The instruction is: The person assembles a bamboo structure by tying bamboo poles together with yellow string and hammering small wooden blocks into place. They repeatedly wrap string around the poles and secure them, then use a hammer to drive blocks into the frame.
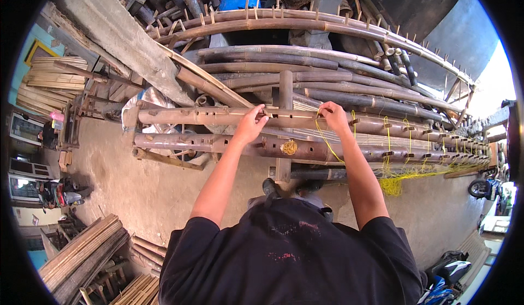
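At centre, on the upper bamboo pole: left hand and right hand pinching a yellow cord taut between pegs. To the right, pegs already laced with yellow loops; to the left, holes yet unlaced. Pole brown, mottled, notched, above a second pole.

Around you: bare concrete floor; stacked bamboo poles ahead; split bamboo bundles lower left; slat stacks by a teal wall; parked motorbikes; bright daylight at right.
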Demonstrator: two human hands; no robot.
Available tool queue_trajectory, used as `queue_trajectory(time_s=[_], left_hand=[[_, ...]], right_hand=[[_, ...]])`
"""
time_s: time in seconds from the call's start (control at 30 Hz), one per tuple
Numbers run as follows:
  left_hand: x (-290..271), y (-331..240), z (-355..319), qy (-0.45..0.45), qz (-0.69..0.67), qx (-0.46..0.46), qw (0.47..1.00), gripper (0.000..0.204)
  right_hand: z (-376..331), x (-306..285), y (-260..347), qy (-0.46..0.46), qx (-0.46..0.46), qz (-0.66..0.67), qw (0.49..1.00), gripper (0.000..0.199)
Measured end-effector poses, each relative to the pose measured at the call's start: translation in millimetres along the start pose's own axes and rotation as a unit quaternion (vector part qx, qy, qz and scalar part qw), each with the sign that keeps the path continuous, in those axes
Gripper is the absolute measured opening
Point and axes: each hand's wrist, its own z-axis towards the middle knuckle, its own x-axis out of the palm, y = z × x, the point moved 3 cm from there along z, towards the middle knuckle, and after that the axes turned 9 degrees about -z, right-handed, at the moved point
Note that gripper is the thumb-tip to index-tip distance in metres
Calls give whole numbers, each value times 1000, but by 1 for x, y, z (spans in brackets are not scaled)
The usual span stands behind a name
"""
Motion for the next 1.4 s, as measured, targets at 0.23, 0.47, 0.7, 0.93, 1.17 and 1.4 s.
queue_trajectory(time_s=[0.23,0.47,0.7,0.93,1.17,1.4], left_hand=[[2,2,4,22,-5,6,1000,31],[1,-1,-1,8,10,60,998,30],[0,3,7,13,-10,95,995,26],[-12,-16,12,52,-2,92,994,23],[-15,-25,1,36,16,102,994,26],[-9,-27,-6,23,23,154,988,26]], right_hand=[[-2,2,0,0,-4,-9,1000,11],[3,6,-10,-9,-1,-23,1000,14],[4,9,-17,-27,-34,-14,999,16],[0,7,-11,-37,-32,-81,996,13],[-5,5,-2,-48,-42,-52,997,14],[-6,2,7,-43,-14,-67,997,15]])
